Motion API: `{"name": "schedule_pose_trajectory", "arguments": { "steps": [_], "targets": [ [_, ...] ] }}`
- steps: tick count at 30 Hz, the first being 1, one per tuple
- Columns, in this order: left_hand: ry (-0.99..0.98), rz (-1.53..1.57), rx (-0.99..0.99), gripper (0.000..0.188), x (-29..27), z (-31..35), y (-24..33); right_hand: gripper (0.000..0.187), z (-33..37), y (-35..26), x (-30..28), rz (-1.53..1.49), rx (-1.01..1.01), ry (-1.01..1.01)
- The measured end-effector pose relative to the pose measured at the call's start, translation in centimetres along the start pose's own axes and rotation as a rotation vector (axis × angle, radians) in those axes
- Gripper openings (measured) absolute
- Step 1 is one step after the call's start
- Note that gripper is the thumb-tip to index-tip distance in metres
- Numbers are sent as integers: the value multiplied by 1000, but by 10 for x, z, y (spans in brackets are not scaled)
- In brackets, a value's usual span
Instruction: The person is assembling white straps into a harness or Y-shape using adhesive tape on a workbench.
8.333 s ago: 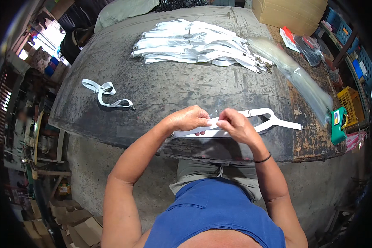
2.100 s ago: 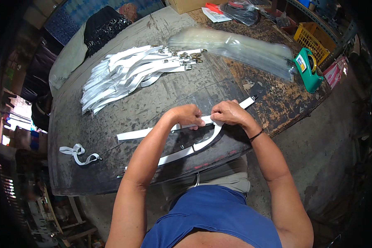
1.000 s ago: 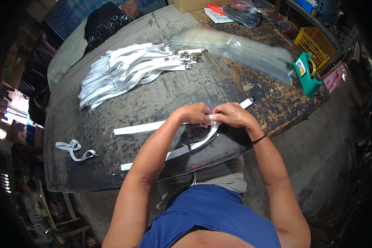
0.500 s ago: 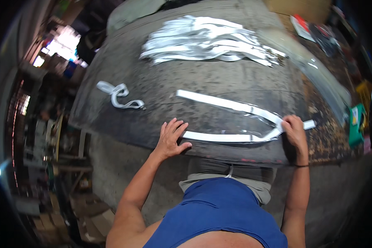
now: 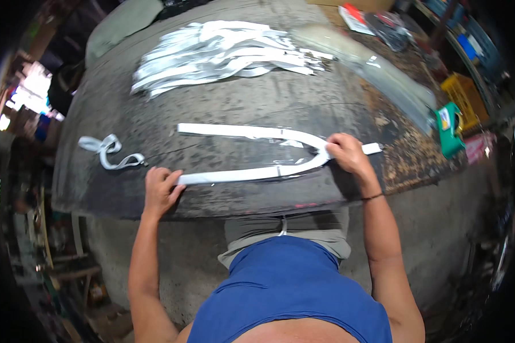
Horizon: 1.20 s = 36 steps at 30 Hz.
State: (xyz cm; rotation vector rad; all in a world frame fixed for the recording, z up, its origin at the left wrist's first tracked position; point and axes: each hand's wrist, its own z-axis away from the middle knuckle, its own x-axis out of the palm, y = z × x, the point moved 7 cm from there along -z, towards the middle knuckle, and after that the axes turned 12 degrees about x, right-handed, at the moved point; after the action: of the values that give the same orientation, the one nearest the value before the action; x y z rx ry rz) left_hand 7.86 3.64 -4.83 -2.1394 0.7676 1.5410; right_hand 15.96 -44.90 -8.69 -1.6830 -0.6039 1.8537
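A white Y-shaped strap (image 5: 240, 174), like a pair of suspenders, lies flat on the dark worktable (image 5: 257, 204). Its two long arms point left, and a short tail sticks out on the right. My left hand (image 5: 161, 188) has its fingers closed on the left end of the near arm. At the fork, my right hand (image 5: 347, 153) grips the strap where the arms meet, fingers bent over it. Clear plastic film (image 5: 292, 153) glints between the two arms. A looped, twisted white strap (image 5: 111, 153) lies beyond my left hand, to the left.
Toward the table's far side is a pile of white straps (image 5: 223, 54) with metal ends at its right. A long clear plastic bag (image 5: 377, 74) lies to the right of it. A green tape dispenser (image 5: 451, 131) sits at the right edge, near a yellow crate (image 5: 460, 100).
My left hand, earlier spread open beside the near arm, has slid left and closed on its end. That arm is now straighter. The whole scene has shifted left in view.
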Motion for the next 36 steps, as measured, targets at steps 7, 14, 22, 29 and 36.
{"name": "schedule_pose_trajectory", "arguments": {
  "steps": [7,14,22,29,36],
  "targets": [
    [154,507,-28,39,23,-113,89,30,11,1,-8,-138,113,-30],
    [-157,843,50,38,109,-219,187,28,10,5,-10,-314,94,-89],
    [-264,898,5,34,130,-226,193,23,13,3,-11,-384,97,-139],
    [-337,981,-174,20,137,-221,195,31,18,14,-13,-285,37,-28],
    [-343,920,-204,29,124,-220,199,26,7,1,-17,-199,-28,-69]
  ]
}}
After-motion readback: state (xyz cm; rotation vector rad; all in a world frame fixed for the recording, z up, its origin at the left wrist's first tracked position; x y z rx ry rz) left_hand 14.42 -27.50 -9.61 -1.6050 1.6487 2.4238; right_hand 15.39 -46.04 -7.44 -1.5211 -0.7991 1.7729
